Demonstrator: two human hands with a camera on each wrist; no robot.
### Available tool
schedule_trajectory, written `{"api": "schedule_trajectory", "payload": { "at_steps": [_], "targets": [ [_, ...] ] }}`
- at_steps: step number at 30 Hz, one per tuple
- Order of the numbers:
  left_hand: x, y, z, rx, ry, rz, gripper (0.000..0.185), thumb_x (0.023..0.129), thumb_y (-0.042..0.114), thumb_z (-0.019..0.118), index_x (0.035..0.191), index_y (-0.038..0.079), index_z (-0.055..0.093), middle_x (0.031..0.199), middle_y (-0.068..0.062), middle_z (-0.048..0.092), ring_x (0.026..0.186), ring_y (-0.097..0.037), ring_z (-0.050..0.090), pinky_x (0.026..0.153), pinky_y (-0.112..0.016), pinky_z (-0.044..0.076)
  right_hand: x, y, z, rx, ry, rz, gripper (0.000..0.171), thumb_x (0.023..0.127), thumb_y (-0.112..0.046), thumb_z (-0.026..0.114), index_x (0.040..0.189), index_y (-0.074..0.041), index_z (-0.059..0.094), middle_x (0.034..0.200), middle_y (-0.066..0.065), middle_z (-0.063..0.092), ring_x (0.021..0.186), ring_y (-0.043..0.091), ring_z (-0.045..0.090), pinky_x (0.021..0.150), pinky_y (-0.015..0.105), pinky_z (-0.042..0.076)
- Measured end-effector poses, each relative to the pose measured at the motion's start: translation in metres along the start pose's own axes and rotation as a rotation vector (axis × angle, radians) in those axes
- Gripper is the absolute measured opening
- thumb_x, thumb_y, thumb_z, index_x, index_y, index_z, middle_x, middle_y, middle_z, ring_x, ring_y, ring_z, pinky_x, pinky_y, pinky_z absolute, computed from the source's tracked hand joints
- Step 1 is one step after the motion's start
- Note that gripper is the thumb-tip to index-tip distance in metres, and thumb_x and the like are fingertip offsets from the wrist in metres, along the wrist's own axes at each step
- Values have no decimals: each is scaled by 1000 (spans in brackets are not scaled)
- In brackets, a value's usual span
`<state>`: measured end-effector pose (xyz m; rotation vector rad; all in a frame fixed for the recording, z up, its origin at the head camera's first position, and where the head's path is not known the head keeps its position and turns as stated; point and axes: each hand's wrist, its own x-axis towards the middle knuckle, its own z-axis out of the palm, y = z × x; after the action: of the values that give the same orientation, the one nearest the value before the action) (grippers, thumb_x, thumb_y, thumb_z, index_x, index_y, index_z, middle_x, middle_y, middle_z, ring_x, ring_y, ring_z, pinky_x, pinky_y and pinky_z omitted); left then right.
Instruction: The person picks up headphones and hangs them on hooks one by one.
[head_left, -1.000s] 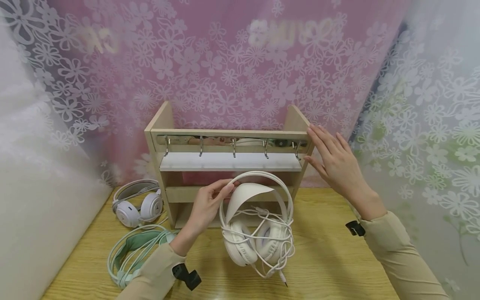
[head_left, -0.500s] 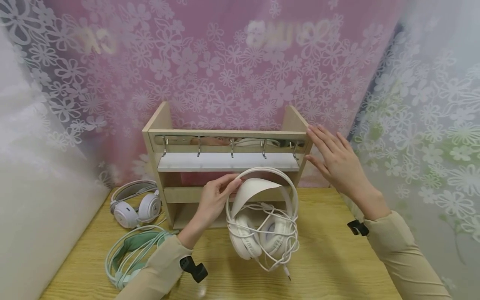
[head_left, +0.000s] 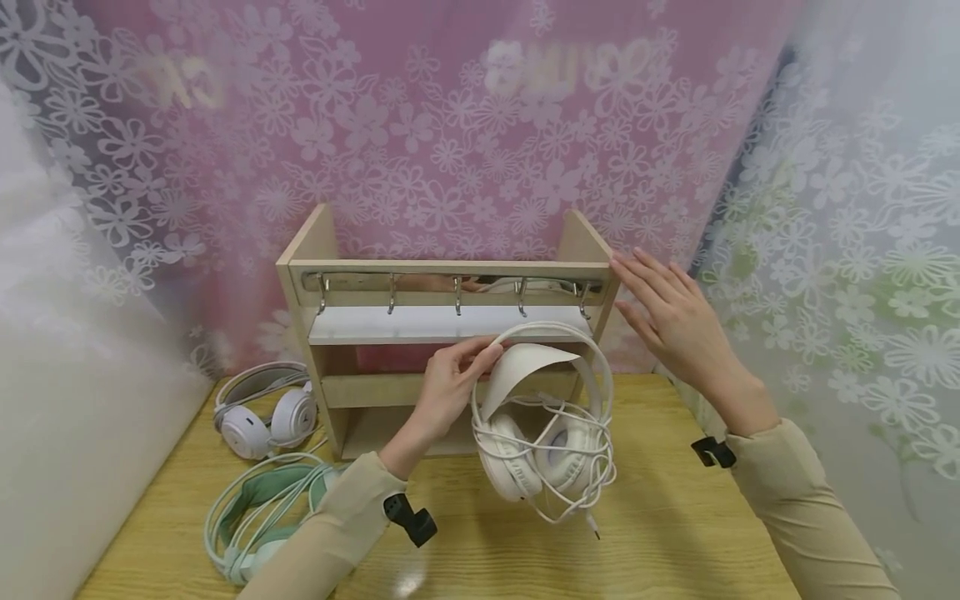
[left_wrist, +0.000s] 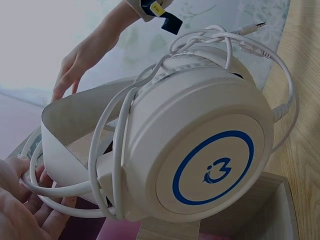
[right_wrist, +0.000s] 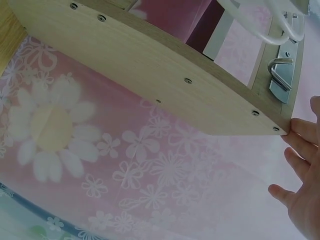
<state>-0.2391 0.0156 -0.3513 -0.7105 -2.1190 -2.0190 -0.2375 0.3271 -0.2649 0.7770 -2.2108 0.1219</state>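
White over-ear headphones (head_left: 510, 462) hang from my left hand (head_left: 446, 387), in front of the right part of a small wooden shelf (head_left: 375, 390). Thumb and fingers pinch the left side of the headband. A white cable is wound loosely round the ear cups, its plug dangling below. In the left wrist view, one ear cup (left_wrist: 215, 165) shows a blue ring logo. My right hand (head_left: 678, 325), fingers extended, touches the shelf's upper right corner; the right wrist view shows its fingertips at the side panel's (right_wrist: 150, 65) end. A row of metal hooks (head_left: 458, 296) lines the shelf's upper front.
White headphones with a grey headband (head_left: 270, 421) lie on the wooden table (head_left: 660, 517), left of the shelf. Nearer, green headphones (head_left: 258, 500) lie partly behind my left sleeve. A pink flowered curtain (head_left: 450, 125) hangs behind, with pale sheets at both sides.
My left hand has carried the white headphones right and slightly up, towards the shelf's right end. The right hand stays at the shelf's corner. The view has shifted slightly.
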Motion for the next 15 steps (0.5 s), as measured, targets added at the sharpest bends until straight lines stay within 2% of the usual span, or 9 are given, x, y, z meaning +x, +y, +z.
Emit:
{"api": "schedule_trajectory", "payload": {
  "at_steps": [7, 15],
  "targets": [
    [6, 2, 6, 4, -16, 21, 30, 101, 30, 65, 123, 12, 74, 116, -5, 74, 101, -18, 71, 84, -30, 60, 0, 0, 1, 2, 1, -3, 61, 110, -50, 32, 152, -8, 46, 153, 12, 49, 146, 31, 38, 124, 50, 20],
    [13, 9, 17, 39, -4, 22, 29, 100, 33, 66, 120, 14, 75, 112, -6, 75, 92, -16, 72, 81, -30, 61, -1, 0, 1, -2, -2, 5, 62, 110, -51, 31, 153, -8, 46, 153, 13, 49, 147, 31, 37, 125, 50, 19]
  ]
}}
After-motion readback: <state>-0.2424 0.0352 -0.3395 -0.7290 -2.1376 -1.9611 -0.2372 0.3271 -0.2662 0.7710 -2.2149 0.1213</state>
